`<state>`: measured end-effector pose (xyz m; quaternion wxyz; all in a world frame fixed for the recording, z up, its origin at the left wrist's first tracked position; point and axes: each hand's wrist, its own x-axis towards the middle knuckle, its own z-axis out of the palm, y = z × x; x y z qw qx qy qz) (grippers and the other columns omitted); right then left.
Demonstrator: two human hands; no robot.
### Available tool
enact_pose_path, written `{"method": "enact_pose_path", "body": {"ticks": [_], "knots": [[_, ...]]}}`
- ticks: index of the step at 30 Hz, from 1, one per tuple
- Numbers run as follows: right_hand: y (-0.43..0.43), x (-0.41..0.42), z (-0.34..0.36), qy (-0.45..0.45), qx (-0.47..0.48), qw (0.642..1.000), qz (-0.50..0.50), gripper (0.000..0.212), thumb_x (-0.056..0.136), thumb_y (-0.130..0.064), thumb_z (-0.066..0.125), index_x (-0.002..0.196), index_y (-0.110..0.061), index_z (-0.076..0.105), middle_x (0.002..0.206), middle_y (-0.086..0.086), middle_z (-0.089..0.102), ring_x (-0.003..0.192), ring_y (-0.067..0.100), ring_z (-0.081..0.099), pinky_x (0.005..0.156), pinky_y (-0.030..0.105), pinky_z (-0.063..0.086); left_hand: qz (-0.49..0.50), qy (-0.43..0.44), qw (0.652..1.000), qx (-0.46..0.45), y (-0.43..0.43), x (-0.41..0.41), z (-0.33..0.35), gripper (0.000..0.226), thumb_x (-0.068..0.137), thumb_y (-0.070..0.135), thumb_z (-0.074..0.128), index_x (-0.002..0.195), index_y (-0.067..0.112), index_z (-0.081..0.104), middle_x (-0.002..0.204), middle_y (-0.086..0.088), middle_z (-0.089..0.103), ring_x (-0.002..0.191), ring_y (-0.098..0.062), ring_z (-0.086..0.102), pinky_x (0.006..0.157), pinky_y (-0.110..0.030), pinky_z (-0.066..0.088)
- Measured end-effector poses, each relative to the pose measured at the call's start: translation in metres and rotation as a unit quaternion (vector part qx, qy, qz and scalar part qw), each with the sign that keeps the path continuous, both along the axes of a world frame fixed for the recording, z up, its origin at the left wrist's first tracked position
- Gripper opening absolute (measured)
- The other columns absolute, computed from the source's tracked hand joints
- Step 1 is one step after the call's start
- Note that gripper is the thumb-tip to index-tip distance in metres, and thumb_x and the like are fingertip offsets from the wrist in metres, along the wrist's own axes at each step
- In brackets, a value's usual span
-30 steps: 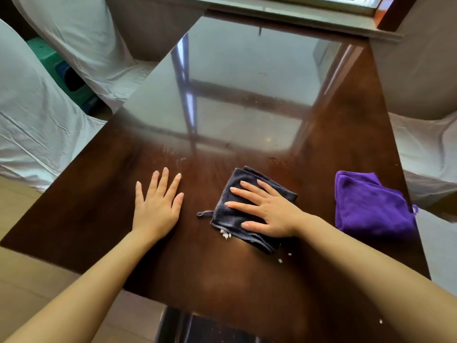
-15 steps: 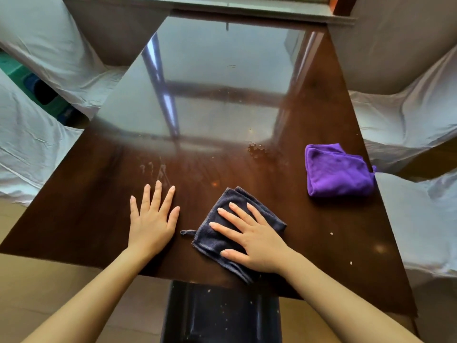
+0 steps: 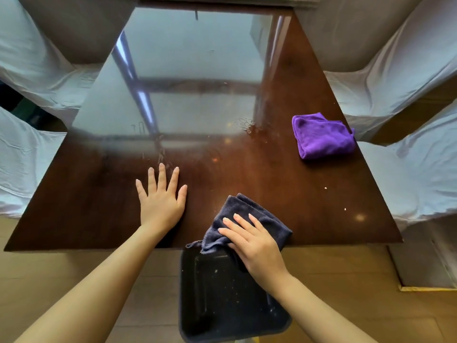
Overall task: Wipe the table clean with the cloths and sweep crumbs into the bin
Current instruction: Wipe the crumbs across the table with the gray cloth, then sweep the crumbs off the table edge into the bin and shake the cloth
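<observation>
Right hand [image 3: 252, 241] lies flat, fingers spread, pressing the dark grey cloth [image 3: 249, 219] at the near edge of the bench [image 3: 99, 206]; the cloth's near corner droops over the edge, above the black bin [image 3: 222, 305] on the floor just below. Left hand [image 3: 162, 196] is flat and splayed on bare wood, holding nothing, apparently bracing. Purple cloth [image 3: 321, 136] sits folded near the right edge, well apart. A few pale crumbs [image 3: 345, 209] remain on the right side; a wet smear [image 3: 249, 127] sits mid-bench. Risk: the cloth slips off into the bin if pulled further, or crumbs fall beside the bin rather than in. Against half a second back, the cloth and right hand have come from fully on the bench to overhanging its edge; the left hand has not moved.
</observation>
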<state>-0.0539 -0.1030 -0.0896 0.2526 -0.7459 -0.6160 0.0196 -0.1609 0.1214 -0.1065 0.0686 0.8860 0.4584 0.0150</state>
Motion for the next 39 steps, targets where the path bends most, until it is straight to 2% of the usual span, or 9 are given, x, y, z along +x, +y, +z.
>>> {"method": "enact_pose_path", "body": {"ticks": [7, 9, 12, 16, 21, 27, 32, 36, 39], "knots": [[-0.016, -0.019, 0.012, 0.113, 0.033, 0.991, -0.057, 0.028, 0.092, -0.022, 0.050, 0.117, -0.020, 0.062, 0.118, -0.005, 0.068, 0.116, 0.009, 0.058, 0.107, 0.035, 0.039, -0.001, -0.006, 1.000, -0.011, 0.000, 0.001, 0.002, 0.057, 0.092, 0.052, 0.015, 0.144, 0.031, 0.006, 0.158, -0.005, 0.001, 0.145, -0.028, -0.007, 0.114, -0.055, -0.007], [-0.020, -0.018, 0.017, 0.185, 0.046, 0.979, -0.071, 0.028, 0.092, -0.022, 0.049, 0.117, -0.025, 0.062, 0.118, -0.012, 0.065, 0.113, 0.002, 0.057, 0.106, 0.028, 0.039, -0.002, -0.007, 1.000, -0.013, 0.000, 0.001, 0.002, 0.057, 0.092, 0.052, 0.015, 0.144, 0.031, 0.006, 0.158, -0.005, 0.001, 0.144, -0.028, -0.008, 0.114, -0.055, -0.007], [-0.021, -0.012, 0.032, 0.341, 0.079, 0.932, -0.095, 0.028, 0.093, -0.027, 0.047, 0.115, -0.042, 0.056, 0.117, -0.026, 0.061, 0.112, -0.005, 0.055, 0.097, 0.012, 0.040, -0.003, -0.006, 1.000, -0.011, -0.001, 0.000, 0.002, 0.057, 0.092, 0.052, 0.014, 0.144, 0.031, 0.005, 0.158, -0.006, 0.000, 0.144, -0.028, -0.009, 0.114, -0.055, -0.007], [-0.017, 0.010, 0.052, 0.466, 0.142, 0.866, -0.114, 0.028, 0.092, -0.030, 0.044, 0.115, -0.036, 0.059, 0.114, -0.016, 0.067, 0.115, 0.006, 0.058, 0.096, 0.017, 0.042, -0.013, -0.005, 1.000, -0.013, -0.001, 0.002, 0.003, 0.057, 0.092, 0.051, 0.013, 0.144, 0.032, 0.005, 0.158, -0.003, -0.002, 0.145, -0.025, -0.009, 0.114, -0.057, -0.008], [-0.015, 0.030, 0.071, 0.471, 0.160, 0.863, -0.091, 0.031, 0.093, -0.037, 0.044, 0.119, -0.032, 0.059, 0.116, -0.014, 0.067, 0.114, 0.006, 0.058, 0.093, 0.015, 0.043, -0.025, -0.019, 0.999, -0.020, -0.013, 0.005, 0.003, 0.058, 0.091, 0.054, 0.014, 0.144, 0.034, 0.006, 0.158, -0.003, -0.001, 0.145, -0.022, -0.009, 0.113, -0.055, -0.011], [-0.026, 0.022, 0.057, 0.504, 0.101, 0.852, -0.098, 0.029, 0.092, -0.031, 0.042, 0.116, -0.032, 0.059, 0.111, -0.010, 0.070, 0.110, 0.007, 0.060, 0.091, 0.018, 0.045, -0.031, -0.027, 0.999, -0.007, -0.019, 0.019, 0.003, 0.058, 0.091, 0.054, 0.016, 0.144, 0.034, 0.007, 0.158, -0.003, 0.001, 0.145, -0.023, -0.007, 0.114, -0.056, -0.008], [-0.036, 0.037, 0.063, 0.551, 0.194, 0.794, -0.170, 0.036, 0.086, -0.040, 0.048, 0.115, -0.025, 0.063, 0.114, -0.007, 0.070, 0.111, 0.014, 0.061, 0.093, 0.023, 0.050, -0.022, -0.025, 0.999, 0.003, -0.016, 0.005, 0.001, 0.058, 0.090, 0.055, 0.016, 0.144, 0.034, 0.009, 0.158, -0.004, 0.003, 0.145, -0.023, -0.005, 0.114, -0.056, -0.007], [-0.061, 0.091, 0.081, 0.488, 0.241, 0.801, -0.247, 0.046, 0.077, -0.065, 0.055, 0.110, -0.035, 0.064, 0.107, -0.012, 0.071, 0.101, 0.009, 0.066, 0.079, 0.022, 0.055, -0.023, -0.022, 0.999, 0.007, -0.016, 0.004, 0.000, 0.059, 0.090, 0.056, 0.015, 0.144, 0.034, 0.008, 0.158, -0.004, 0.003, 0.145, -0.023, -0.005, 0.114, -0.056, -0.006], [-0.082, 0.137, 0.084, 0.396, 0.259, 0.830, -0.296, 0.039, 0.082, -0.064, 0.048, 0.108, -0.038, 0.063, 0.100, -0.021, 0.070, 0.096, -0.002, 0.064, 0.075, 0.012, 0.051, -0.023, -0.023, 0.999, 0.008, -0.016, 0.005, 0.000, 0.059, 0.090, 0.056, 0.016, 0.144, 0.034, 0.009, 0.158, -0.004, 0.005, 0.145, -0.023, -0.004, 0.114, -0.056, -0.005]]}}
